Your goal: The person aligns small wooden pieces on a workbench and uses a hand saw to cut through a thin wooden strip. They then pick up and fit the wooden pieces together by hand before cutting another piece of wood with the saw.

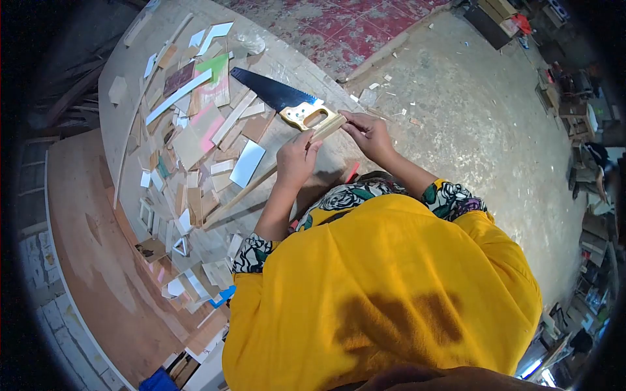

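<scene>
A short length of wooden strip (328, 129) is held between my two hands. My left hand (297, 158) pinches its near end, and the fingers of my right hand (370, 135) are closed on its far end. Just beyond it lies a handsaw (277, 92) with a dark blade and a pale wooden handle, the blade pointing away to the left. Behind my left hand a long thin wooden stick (241, 196) runs toward the lower left. Whether it joins the held strip is hidden by that hand.
Many wood and white board offcuts (248, 163) cover the worktable (300, 65) to the left. A brown wooden board (98, 241) lies at the far left. Concrete floor (450, 111) with scattered scraps stretches to the right, with piled items (577, 107) along its edge.
</scene>
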Action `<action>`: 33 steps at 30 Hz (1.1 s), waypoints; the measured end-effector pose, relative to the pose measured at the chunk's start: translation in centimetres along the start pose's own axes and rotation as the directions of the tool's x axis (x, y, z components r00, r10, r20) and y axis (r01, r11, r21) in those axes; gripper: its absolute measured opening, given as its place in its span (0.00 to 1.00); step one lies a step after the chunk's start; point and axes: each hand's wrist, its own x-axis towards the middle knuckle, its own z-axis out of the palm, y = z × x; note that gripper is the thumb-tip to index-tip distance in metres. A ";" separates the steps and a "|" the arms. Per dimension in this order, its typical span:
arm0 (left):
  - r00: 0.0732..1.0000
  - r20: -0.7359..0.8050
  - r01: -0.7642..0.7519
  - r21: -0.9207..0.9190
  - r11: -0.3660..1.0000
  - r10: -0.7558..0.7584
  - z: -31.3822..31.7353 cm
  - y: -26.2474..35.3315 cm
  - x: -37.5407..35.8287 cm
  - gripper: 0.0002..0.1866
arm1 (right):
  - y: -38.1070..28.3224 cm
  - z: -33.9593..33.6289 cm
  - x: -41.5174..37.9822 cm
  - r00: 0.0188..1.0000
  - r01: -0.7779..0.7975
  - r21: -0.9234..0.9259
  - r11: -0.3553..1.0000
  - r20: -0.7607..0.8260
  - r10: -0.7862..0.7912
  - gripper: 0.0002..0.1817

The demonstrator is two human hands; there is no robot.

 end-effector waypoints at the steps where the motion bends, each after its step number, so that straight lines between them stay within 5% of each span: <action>1: 0.999 -0.036 -0.041 -0.013 0.999 0.040 0.0 0.2 0.2 0.13 | 0.2 0.2 0.0 0.997 0.054 -0.043 0.998 -0.048 -0.056 0.15; 11: 0.987 -0.078 -0.142 0.008 0.990 0.143 0.2 0.8 1.7 0.13 | -1.3 -0.3 1.0 0.974 0.126 -0.379 0.917 -0.127 -0.186 0.14; 21: 0.998 0.017 -0.053 0.041 0.998 0.052 0.0 1.8 2.4 0.13 | -1.4 -0.4 1.2 0.965 0.112 -0.462 0.880 -0.162 -0.208 0.15; 24: 0.998 0.021 -0.064 0.029 0.997 0.064 -0.5 1.9 2.4 0.13 | -1.0 -0.7 1.1 0.963 0.125 -0.400 0.908 -0.172 -0.208 0.16; 26: 0.997 0.026 -0.075 0.022 0.997 0.075 -1.0 2.3 2.5 0.13 | -1.3 -1.2 1.1 0.988 -0.014 -0.067 0.998 -0.156 0.003 0.16; 27: 0.994 0.021 -0.103 0.003 0.995 0.103 -1.5 2.6 2.6 0.13 | -1.2 -1.5 1.1 0.988 -0.013 -0.067 0.998 -0.157 0.003 0.16; 29: 0.991 0.017 -0.136 -0.017 0.991 0.136 -2.4 3.4 2.6 0.12 | -1.1 -2.2 1.2 0.993 -0.079 0.283 0.956 -0.062 0.100 0.17; 33: 0.971 -0.033 -0.239 -0.100 0.966 0.237 -4.4 5.0 2.4 0.14 | -6.4 -2.9 0.0 0.989 0.057 0.277 0.959 -0.148 -0.016 0.18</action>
